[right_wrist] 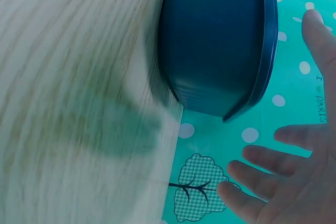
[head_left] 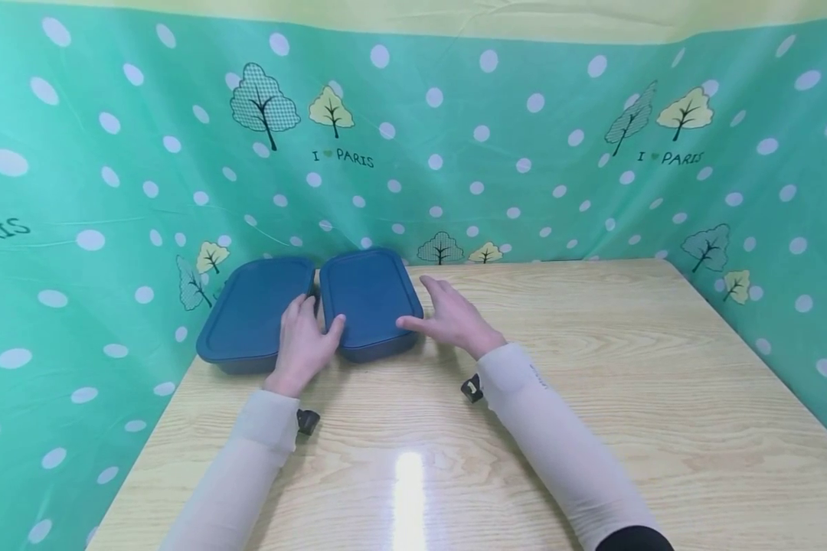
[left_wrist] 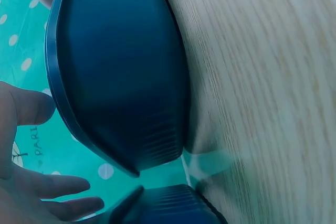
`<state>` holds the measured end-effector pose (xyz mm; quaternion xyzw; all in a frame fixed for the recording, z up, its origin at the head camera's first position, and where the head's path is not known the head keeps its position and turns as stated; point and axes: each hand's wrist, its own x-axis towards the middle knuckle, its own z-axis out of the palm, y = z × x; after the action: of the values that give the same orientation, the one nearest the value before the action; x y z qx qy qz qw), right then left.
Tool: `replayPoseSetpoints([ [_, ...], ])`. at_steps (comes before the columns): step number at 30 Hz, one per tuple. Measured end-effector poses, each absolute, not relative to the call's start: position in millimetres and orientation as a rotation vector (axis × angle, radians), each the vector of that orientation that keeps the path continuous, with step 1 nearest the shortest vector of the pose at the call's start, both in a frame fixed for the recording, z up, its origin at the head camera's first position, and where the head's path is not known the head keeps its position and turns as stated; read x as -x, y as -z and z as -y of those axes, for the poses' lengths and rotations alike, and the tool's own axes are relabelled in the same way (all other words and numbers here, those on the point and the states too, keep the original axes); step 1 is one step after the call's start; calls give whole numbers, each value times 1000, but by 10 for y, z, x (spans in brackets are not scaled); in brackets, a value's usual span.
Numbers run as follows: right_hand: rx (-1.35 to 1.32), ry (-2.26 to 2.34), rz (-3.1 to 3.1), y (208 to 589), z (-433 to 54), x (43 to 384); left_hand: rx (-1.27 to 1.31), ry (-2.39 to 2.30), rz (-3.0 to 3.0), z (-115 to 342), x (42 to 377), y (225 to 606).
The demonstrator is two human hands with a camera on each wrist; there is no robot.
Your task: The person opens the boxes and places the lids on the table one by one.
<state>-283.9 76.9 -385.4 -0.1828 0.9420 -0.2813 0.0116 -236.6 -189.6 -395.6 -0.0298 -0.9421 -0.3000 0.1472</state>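
Note:
Two dark blue lidded boxes stand side by side at the back left of the table. My left hand (head_left: 305, 340) is over the gap between them, its thumb by the near left corner of the right-hand box (head_left: 371, 298) and its fingers by the edge of the left-hand box (head_left: 258, 310). Beside the right-hand box's right side is my right hand (head_left: 455, 317), thumb near the lid's corner and fingers spread. In the right wrist view, the fingers (right_wrist: 270, 169) stay apart from the box (right_wrist: 215, 40). The left wrist view has the thumb (left_wrist: 34, 107) close to the lid rim.
The boxes rest on a light wood-grain table (head_left: 593, 367). A green dotted cloth (head_left: 524, 153) hangs behind it and along both sides. Small black devices (head_left: 308, 422) are strapped at both wrists. A bright light reflection lies on the near part of the table.

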Motion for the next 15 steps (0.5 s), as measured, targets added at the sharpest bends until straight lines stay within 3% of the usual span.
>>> replayPoseSetpoints([
  [15, 518, 931, -2909, 3932, -686, 2873, 148, 889, 2641, 1815, 2364, 3983],
])
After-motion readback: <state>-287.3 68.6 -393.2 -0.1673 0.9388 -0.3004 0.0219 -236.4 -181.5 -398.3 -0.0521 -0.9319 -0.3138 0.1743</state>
